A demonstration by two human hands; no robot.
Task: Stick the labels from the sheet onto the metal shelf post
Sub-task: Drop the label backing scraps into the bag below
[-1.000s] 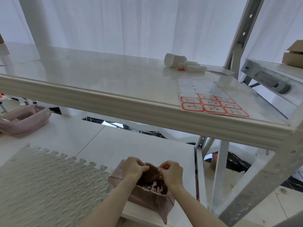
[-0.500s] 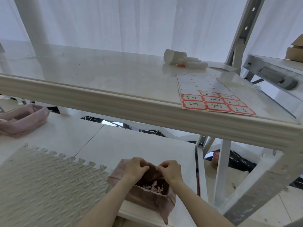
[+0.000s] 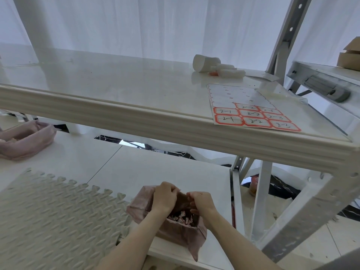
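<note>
the label sheet (image 3: 251,106) lies flat by the upper shelf's (image 3: 116,90) front right corner, far rows bare, red-bordered handwritten labels (image 3: 253,119) in the near rows; the perforated metal shelf post (image 3: 303,217) stands under that corner.

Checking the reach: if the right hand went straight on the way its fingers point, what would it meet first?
Probably the small scraps inside the pink bag: the right hand has fingers curled over the rim, pointing down inside. Depth is unclear.
</note>
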